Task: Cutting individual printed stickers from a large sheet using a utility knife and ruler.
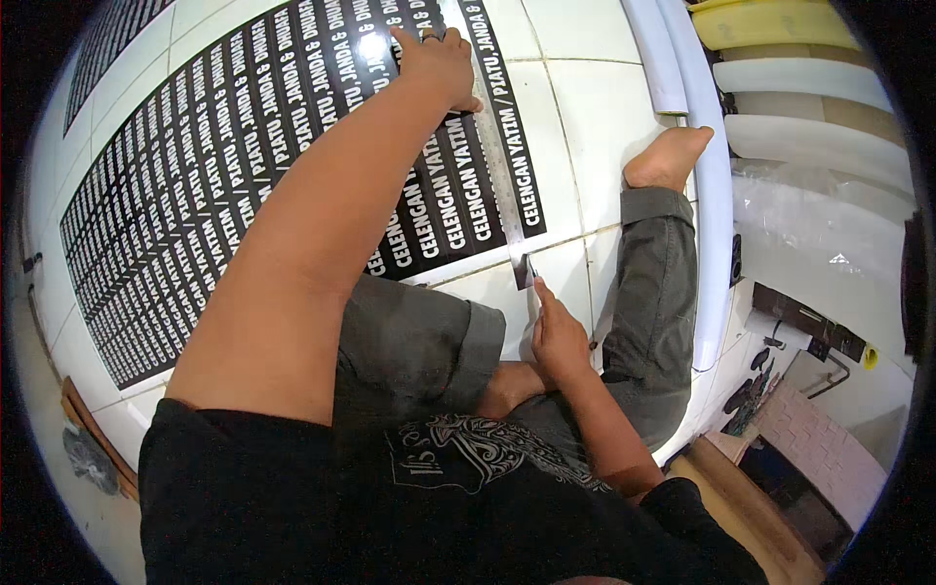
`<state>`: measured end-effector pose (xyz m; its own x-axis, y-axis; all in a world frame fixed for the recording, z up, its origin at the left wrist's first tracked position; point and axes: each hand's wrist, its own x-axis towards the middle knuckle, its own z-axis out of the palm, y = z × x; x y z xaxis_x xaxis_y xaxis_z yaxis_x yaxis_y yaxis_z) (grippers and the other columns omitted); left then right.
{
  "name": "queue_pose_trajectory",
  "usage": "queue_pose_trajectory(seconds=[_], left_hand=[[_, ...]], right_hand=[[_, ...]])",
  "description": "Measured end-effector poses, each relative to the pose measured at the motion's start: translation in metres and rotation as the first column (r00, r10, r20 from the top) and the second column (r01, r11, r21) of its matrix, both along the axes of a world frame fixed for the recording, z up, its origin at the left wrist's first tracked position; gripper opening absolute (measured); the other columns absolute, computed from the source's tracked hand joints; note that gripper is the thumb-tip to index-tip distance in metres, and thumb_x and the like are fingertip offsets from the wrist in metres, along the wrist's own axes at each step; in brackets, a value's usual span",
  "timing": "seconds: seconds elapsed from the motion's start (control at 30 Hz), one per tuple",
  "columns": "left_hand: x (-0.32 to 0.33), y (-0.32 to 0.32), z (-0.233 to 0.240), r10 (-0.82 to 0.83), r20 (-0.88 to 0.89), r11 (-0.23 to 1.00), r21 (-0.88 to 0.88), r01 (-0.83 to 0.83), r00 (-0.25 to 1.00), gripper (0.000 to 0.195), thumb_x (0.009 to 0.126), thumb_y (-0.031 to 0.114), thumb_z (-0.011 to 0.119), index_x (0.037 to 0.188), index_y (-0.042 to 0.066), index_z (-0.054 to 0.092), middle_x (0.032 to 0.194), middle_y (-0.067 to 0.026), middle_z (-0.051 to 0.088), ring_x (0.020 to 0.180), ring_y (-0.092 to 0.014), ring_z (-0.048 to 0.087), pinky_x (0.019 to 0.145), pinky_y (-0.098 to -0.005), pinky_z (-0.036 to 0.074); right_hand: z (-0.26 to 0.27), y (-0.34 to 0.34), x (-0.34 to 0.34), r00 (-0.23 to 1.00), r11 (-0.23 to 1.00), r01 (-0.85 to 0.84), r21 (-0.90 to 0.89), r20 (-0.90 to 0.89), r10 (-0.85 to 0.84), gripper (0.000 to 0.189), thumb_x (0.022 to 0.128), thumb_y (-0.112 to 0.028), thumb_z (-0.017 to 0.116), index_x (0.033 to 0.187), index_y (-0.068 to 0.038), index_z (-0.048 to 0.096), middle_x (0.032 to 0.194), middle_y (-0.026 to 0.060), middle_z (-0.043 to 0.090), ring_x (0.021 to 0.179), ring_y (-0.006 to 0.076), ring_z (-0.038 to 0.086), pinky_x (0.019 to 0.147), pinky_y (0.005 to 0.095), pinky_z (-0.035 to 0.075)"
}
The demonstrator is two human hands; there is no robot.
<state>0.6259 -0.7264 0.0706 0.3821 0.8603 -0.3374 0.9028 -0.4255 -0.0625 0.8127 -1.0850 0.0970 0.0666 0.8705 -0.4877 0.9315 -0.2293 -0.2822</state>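
A large black printed sheet [234, 146] with repeated rows of white lettering lies flat on the tiled floor in front of my crossed legs. Across its right part runs a long steel ruler [499, 164], its near end sticking out past the sheet's edge onto the tiles. My left hand [439, 69] holds the ruler down, the thumb on the metal and the fingers spread over ruler and sheet. In my right hand [561, 336] is a slim cutter knife [533, 268], its tip beside the ruler's near end. The grip covers most of its handle.
Long white rolls [711, 248] lie along the right, close to my outstretched foot [667, 157]. Beyond them several material rolls [797, 139] are stacked, with a yellow roll [775, 25] at the far end. Another printed sheet [110, 55] lies at the upper left.
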Motion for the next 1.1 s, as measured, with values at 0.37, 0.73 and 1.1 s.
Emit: queue_pose_trajectory(seconds=[0.37,0.73,1.1], left_hand=[[0.001,0.005,0.014,-0.001,0.028,0.994,-0.110,0.004,1.000,0.101,0.077,0.065,0.075,0.160,0.031,0.029,0.162,-0.0140,0.032,0.146,-0.041,0.036,0.110,-0.0786,0.021],[-0.001,0.013,0.003,0.002,0.110,0.993,-0.120,0.011,0.994,0.126,0.071,0.070,0.078,0.164,0.022,0.009,0.154,-0.0159,0.041,0.139,-0.043,0.044,0.108,-0.0653,0.037],[-0.049,0.008,-0.061,0.113,0.389,0.918,0.311,-0.246,0.914,0.077,0.100,0.064,0.039,0.155,0.010,0.038,0.162,-0.0202,0.030,0.151,-0.041,0.024,0.119,-0.0682,0.011]], right_hand=[[-0.031,0.115,0.001,0.963,0.913,0.264,0.310,-0.133,-0.233,0.067,0.096,-0.024,0.065,0.154,-0.011,0.034,0.081,0.0176,0.069,0.074,0.0376,0.069,0.068,0.0479,0.052],[-0.052,0.213,0.054,0.954,0.832,0.291,0.472,-0.079,-0.289,0.039,0.097,-0.031,0.064,0.132,-0.013,0.063,0.109,0.0131,0.072,0.097,0.0340,0.069,0.084,0.0422,0.053],[-0.044,0.100,-0.029,0.979,0.867,0.182,0.464,-0.169,-0.115,0.045,0.089,-0.031,0.075,0.125,-0.007,0.064,0.096,0.0127,0.068,0.085,0.0326,0.068,0.072,0.0416,0.054]])
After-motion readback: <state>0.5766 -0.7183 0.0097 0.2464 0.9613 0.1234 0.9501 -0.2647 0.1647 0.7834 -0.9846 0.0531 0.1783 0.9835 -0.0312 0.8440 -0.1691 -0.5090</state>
